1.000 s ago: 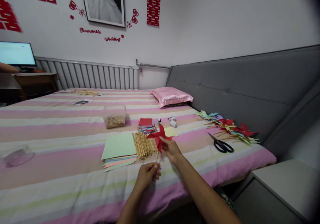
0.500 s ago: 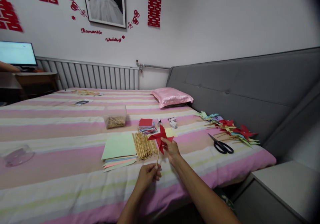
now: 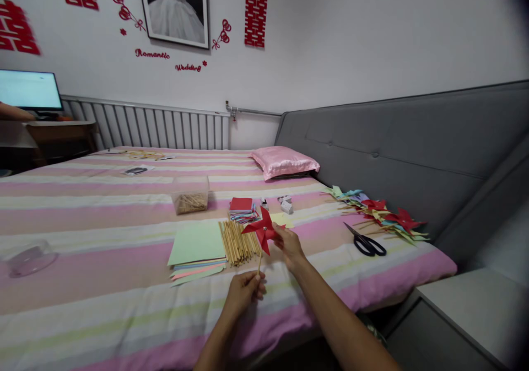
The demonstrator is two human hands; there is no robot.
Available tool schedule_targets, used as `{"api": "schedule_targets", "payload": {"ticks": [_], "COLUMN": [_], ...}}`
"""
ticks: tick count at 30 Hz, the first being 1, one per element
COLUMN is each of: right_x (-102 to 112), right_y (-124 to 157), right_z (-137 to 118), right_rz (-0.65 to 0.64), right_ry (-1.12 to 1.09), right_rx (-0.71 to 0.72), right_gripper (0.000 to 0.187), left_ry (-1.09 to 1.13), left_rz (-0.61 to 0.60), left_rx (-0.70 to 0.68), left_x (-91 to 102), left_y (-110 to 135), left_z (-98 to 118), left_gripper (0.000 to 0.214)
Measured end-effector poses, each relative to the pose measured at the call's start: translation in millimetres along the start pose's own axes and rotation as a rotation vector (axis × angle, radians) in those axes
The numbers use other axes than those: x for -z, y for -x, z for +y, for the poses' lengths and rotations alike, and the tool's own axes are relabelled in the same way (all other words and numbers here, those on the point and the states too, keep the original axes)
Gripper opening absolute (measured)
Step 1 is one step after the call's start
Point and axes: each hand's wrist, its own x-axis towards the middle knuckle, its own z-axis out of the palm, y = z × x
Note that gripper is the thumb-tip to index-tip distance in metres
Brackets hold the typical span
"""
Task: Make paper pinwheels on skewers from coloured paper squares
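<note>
A red paper pinwheel (image 3: 263, 230) stands upright on a thin wooden stick over the near part of the bed. My left hand (image 3: 245, 289) is closed round the lower stick. My right hand (image 3: 288, 246) is at the pinwheel's right blade, with thumb and fingers closed on its tip. Just behind, a bundle of wooden sticks (image 3: 237, 243) lies beside a stack of coloured paper sheets (image 3: 197, 244). Farther back are a pile of small paper squares with a red one on top (image 3: 241, 204) and a clear box (image 3: 190, 194) holding short sticks.
Black-handled scissors (image 3: 367, 244) lie to the right, near a heap of finished pinwheels (image 3: 386, 214) along the grey headboard (image 3: 392, 134). A pink pillow (image 3: 284, 161) rests farther back. A clear lid (image 3: 31, 259) is at left. A person's arm (image 3: 14, 112) shows by a monitor.
My right hand has shifted from the pinwheel's centre out to its right blade, uncovering the middle. My left hand keeps its hold on the stick.
</note>
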Motion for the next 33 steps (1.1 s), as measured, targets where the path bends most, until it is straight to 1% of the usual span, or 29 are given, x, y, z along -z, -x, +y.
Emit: {"api": "schedule_targets", "payload": {"ticks": [5,9,14,17,22,28,33], "right_x": [10,12,10,10,14,11,7], "right_y": [-4,-1,4,3,0,4,3], "right_z": [-5,1,7,5,-5,-14,-15], "right_rz": [0.045,0.016,-0.01,0.003,0.055,0.021,0.005], "right_ry": [0.088,0.152,0.167,0.156,0.119,0.127,0.15], "right_rx": [-0.022,-0.055,-0.052,-0.042,-0.003,0.057,0.092], "right_gripper": [0.018,0.018,0.019,0.021,0.02,0.031,0.027], "left_ry": [0.015,0.021,0.021,0.019,0.014,-0.004,-0.01], "left_rz": [0.015,0.018,0.017,0.017,0.002,-0.005,-0.004], "left_rx": [-0.007,-0.006,-0.001,-0.003,-0.01,-0.011,-0.021], "left_x": [0.1,0.7,1.3,1.1,0.6,0.7,0.5], "left_y": [-1,-1,-1,-1,-1,-2,-1], "left_z": [-3,-2,-1,-1,-2,-3,-3], "left_gripper": [0.041,0.041,0.039,0.039,0.039,0.041,0.042]}}
